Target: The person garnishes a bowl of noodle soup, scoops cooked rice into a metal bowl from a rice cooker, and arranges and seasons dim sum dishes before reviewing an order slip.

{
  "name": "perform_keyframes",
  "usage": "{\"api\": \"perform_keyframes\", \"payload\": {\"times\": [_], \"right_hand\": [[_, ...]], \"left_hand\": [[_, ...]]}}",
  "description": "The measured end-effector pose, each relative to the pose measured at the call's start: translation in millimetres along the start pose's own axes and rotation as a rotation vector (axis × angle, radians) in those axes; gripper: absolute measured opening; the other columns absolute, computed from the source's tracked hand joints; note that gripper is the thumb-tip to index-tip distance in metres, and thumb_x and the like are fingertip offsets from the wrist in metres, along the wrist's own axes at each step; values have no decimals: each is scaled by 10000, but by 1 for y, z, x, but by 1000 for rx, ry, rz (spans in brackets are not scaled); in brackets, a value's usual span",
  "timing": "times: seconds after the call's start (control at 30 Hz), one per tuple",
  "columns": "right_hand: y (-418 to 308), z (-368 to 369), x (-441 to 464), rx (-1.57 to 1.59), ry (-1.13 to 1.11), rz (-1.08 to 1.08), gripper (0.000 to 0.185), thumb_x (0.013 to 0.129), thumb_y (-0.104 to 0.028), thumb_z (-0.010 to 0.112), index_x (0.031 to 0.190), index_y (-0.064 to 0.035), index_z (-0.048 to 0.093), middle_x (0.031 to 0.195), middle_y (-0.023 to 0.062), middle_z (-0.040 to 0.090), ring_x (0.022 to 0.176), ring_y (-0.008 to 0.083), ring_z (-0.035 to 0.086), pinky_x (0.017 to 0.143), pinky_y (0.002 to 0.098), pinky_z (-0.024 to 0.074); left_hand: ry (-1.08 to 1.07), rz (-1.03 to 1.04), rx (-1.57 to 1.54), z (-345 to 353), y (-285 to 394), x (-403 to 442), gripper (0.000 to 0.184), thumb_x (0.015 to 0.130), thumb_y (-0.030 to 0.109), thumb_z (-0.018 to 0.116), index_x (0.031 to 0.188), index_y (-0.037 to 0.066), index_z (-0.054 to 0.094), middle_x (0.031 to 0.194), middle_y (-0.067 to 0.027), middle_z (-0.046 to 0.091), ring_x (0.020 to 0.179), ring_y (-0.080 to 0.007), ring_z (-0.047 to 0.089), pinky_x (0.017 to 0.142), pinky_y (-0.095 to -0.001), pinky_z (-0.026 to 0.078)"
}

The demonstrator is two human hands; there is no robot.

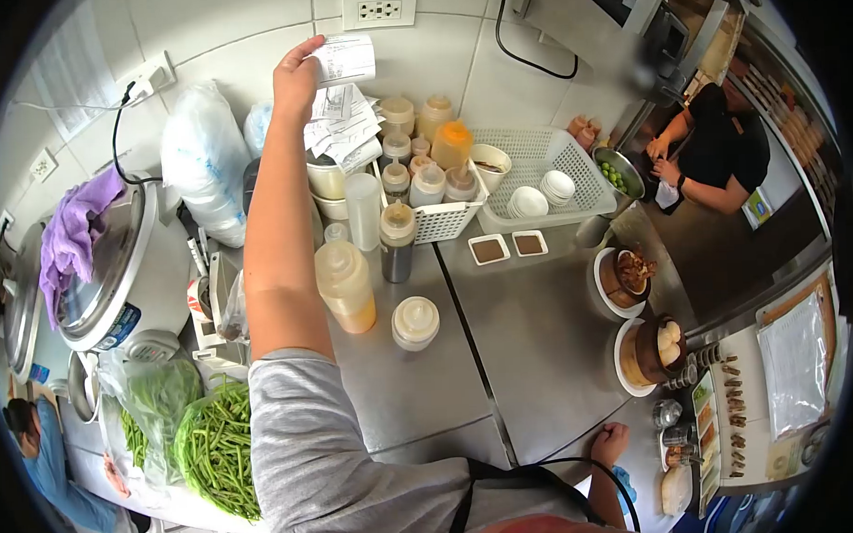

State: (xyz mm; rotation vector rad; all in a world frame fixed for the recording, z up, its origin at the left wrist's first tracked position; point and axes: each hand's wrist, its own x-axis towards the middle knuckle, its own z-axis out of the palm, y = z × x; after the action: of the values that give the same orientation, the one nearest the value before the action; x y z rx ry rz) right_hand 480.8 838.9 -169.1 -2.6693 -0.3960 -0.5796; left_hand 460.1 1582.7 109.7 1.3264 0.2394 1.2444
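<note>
My left hand (298,78) is stretched out to the back wall, its fingers and thumb closed on a white printed receipt (346,61). Just below it, a heap of similar paper slips (342,128) lies on top of a white tub (327,179). My right hand (611,442) is low at the right by the counter's front edge, fingers curled in; whatever it may hold is hidden. Near my left forearm stand a squeeze bottle of yellowish liquid (345,286), a dark sauce bottle (398,244) and a white-capped bottle (415,323).
A white basket (439,224) holds several sauce bottles. Beside it, a perforated tray (573,167) carries small bowls. Two sauce dishes (489,250) and two plated wooden bowls (627,358) stand on the steel counter (542,356). Green beans (217,452) lie left. A co-worker (723,143) works right.
</note>
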Motion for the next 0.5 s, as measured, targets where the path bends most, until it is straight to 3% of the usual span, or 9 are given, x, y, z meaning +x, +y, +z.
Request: {"api": "perform_keyframes", "payload": {"times": [0.13,0.2,0.23,0.3,0.37,0.5], "right_hand": [[0,1,0,-14,4,-37,105,585,-6,419,678,-44,450,734,127,458,710,310,441,630,407,353],[0,-1,-1,3,10,-40,114,574,0,412,674,-43,445,726,127,456,709,311,440,629,409,351],[-3,-3,-1,-12,5,-32,113,573,-1,416,673,-44,445,722,125,455,707,311,440,627,409,351],[-10,-7,1,-37,3,-13,111,571,-3,425,671,-48,444,713,123,455,703,310,440,624,409,350],[-6,-4,1,-21,48,-20,109,570,-6,433,667,-54,449,711,120,458,702,310,442,623,407,351],[-7,-6,0,-15,50,34,107,568,-12,452,656,-70,468,719,113,472,703,309,448,621,402,355]], "left_hand": [[72,110,242,-11,-25,16,238,739,88,508,941,-8,590,888,-115,595,785,-155,553,705,-243,427],[120,290,789,-24,-44,26,272,694,218,595,861,4,619,812,-134,617,756,-201,584,693,-288,440],[117,202,894,-29,-54,33,311,660,296,622,809,23,635,749,-149,615,714,-238,596,668,-317,448],[132,127,982,-29,-55,32,301,663,322,624,771,42,643,713,-146,611,673,-248,595,641,-325,450],[125,220,1140,-29,-63,34,276,694,308,591,740,40,634,718,-157,604,679,-286,587,646,-354,450],[-178,25,1605,-44,-88,23,303,727,284,546,848,15,613,866,-196,580,822,-315,561,720,-364,439]]}}
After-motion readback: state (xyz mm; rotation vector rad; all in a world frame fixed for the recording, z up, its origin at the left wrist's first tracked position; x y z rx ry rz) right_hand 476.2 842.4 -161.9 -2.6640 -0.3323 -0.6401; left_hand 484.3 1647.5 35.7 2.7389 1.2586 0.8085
